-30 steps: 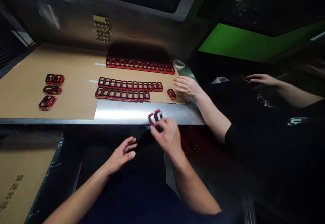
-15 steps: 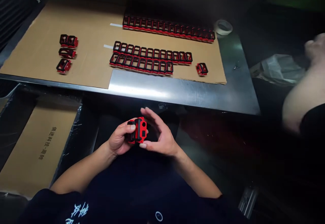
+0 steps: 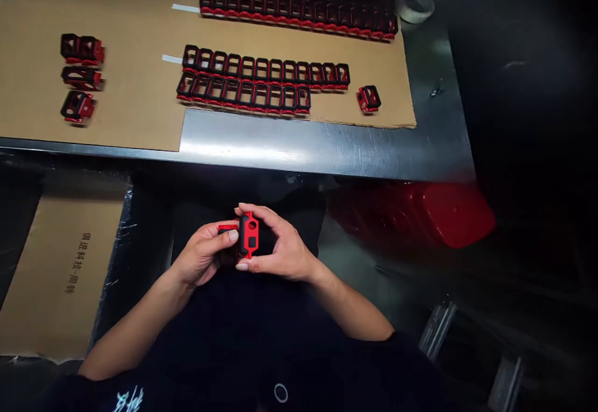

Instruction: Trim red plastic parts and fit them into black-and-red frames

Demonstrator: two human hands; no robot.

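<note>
Metal table (image 3: 280, 144) topped with cardboard sheet (image 3: 140, 57); four red-black frames (image 3: 84, 81) grouped at its left. Left hand (image 3: 200, 253) closed around one red-black piece (image 3: 228, 228), partly hidden by the thumb. Right hand (image 3: 287, 251) pinches another red-black piece (image 3: 247, 233) by top and bottom ends, just beside the first, before the table edge. Three rows (image 3: 261, 83) of frames mid-sheet, lone frame (image 3: 363, 101) rightward, then tape roll (image 3: 413, 17), red container (image 3: 460, 215) lower right.

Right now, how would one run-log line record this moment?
left hand: holding one frame | right hand: gripping another frame | cardboard: rows of frames, single frame rightward
</note>
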